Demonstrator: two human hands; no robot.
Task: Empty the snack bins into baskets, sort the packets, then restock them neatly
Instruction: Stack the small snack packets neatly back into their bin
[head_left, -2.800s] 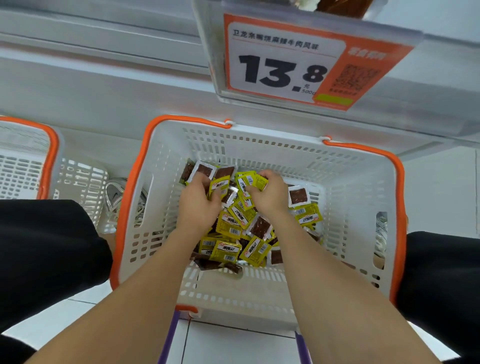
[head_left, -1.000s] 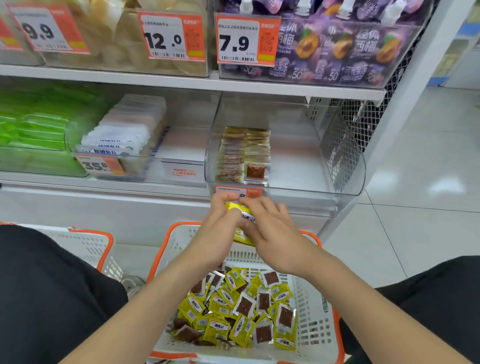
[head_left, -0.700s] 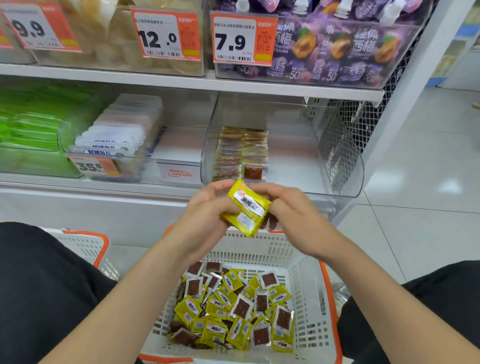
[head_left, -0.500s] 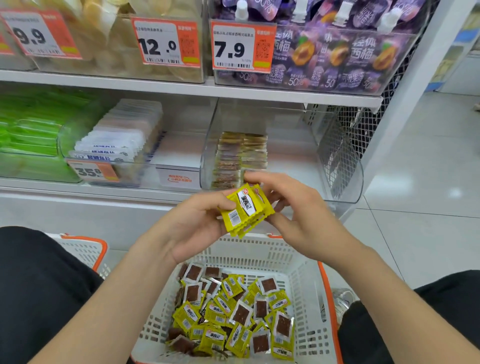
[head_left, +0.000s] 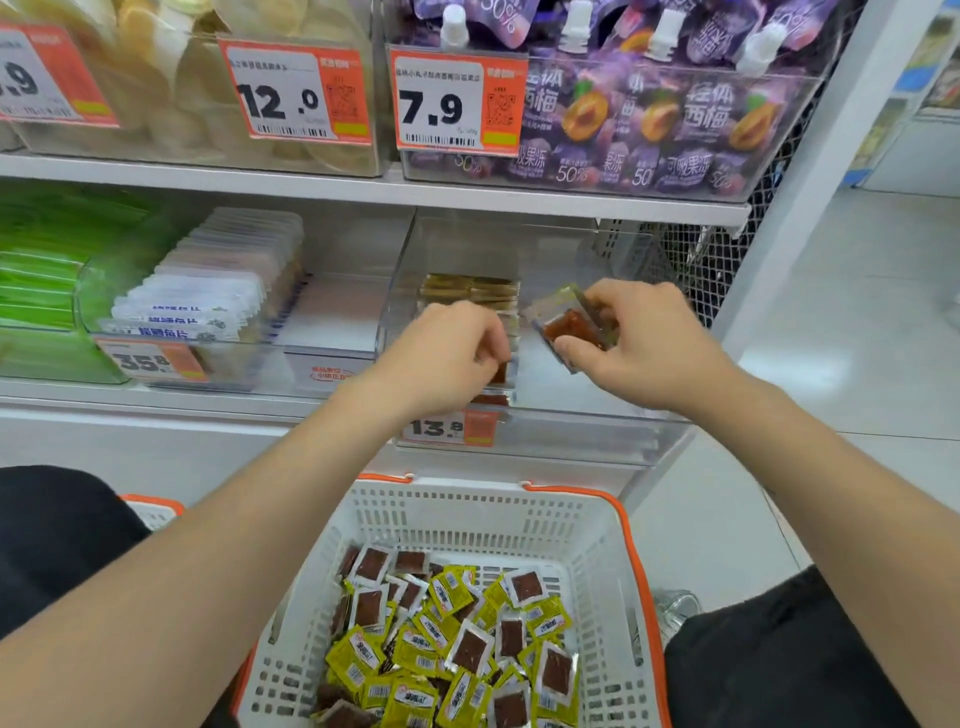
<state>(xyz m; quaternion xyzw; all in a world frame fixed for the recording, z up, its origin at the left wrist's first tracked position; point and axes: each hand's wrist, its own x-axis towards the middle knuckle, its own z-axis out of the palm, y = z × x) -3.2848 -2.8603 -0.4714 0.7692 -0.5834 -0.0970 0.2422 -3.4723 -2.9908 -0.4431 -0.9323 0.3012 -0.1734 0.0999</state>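
Left hand (head_left: 447, 358), right hand (head_left: 639, 348) bare; forearms (head_left: 234, 561) bare to frame edge. Black trousers (head_left: 57, 540), plain fabric, on both legs.

Packets (head_left: 567, 328) in right hand (head_left: 647, 345), at bin (head_left: 576, 437)

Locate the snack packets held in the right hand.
Head view, right of centre: the right hand pinches the packets over the clear bin, just right of the stacked row there.
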